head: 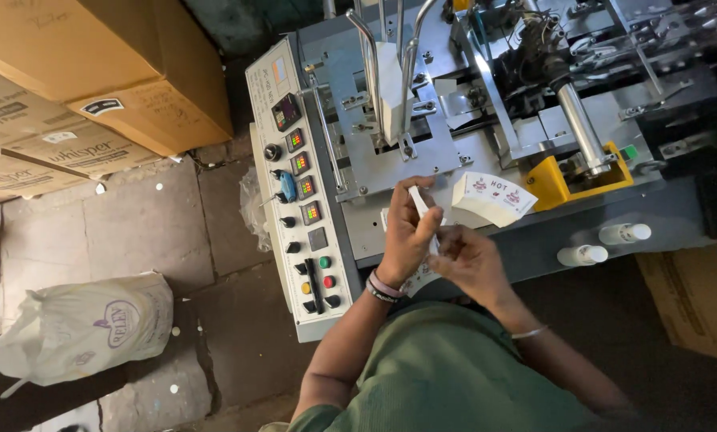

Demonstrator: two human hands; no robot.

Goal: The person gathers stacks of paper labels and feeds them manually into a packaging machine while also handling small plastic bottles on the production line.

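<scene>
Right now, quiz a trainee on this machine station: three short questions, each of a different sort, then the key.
1. True or false: both hands grip the same small stack of white paper blanks.
2. Which lies on the machine bed right of the hands? A) fanned stack of printed paper blanks B) wrench C) cup
3. What colour is the guard bracket under the steel roller?

Key:
1. True: left hand, right hand, white paper blanks.
2. A.
3. Yellow; steel roller.

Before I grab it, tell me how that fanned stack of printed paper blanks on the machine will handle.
The stack of paper blanks looks light and thin, so probably floppy. Its sheets already fan apart, so they would likely slide loose when pushed.
</scene>
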